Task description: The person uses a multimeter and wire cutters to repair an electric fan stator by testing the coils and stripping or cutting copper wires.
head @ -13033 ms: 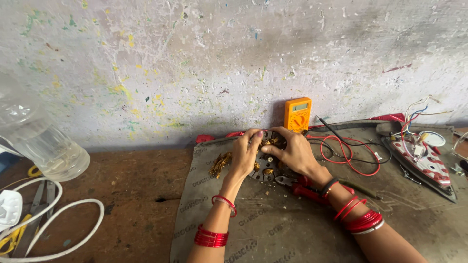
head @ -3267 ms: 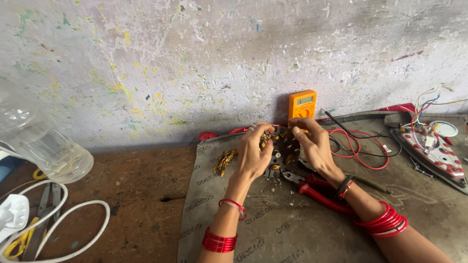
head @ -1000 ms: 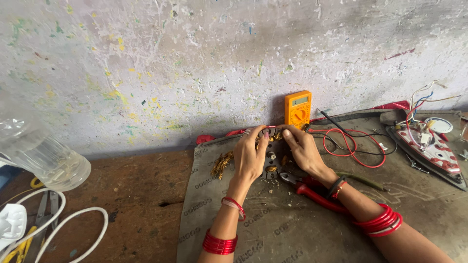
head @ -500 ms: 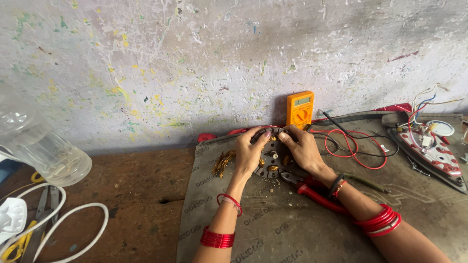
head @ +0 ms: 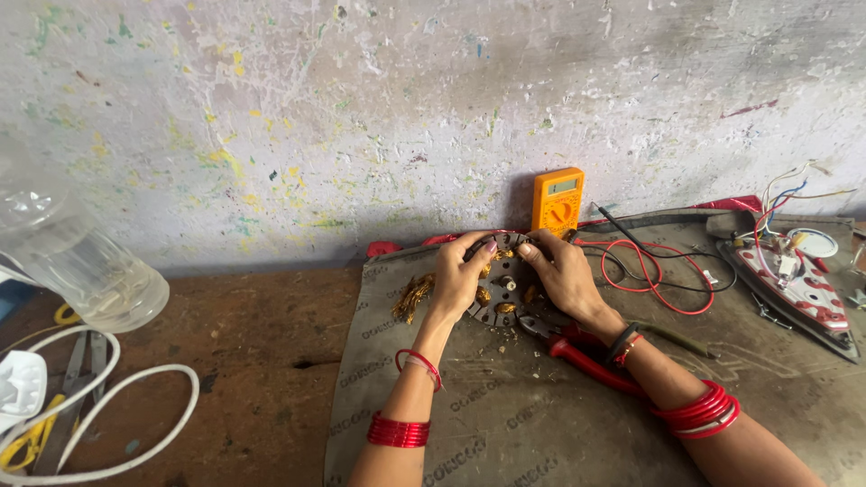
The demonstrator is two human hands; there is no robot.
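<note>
So: both hands on the round motor stator, centre of frame, resting on the grey mat. Left hand fingers grasp its left rim; right hand fingers pinch the top edge. Red-handled pliers lie just under the right wrist. Orange multimeter leans on the wall behind. Loose copper wire just left of the stator. Opened iron far right.

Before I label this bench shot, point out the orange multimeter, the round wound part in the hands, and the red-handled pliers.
orange multimeter [head: 557,200], head view, on the dial on its face.
round wound part [head: 502,290], head view, on its dark centre between the hands.
red-handled pliers [head: 591,365], head view, on the red handle beneath the right wrist.
</note>
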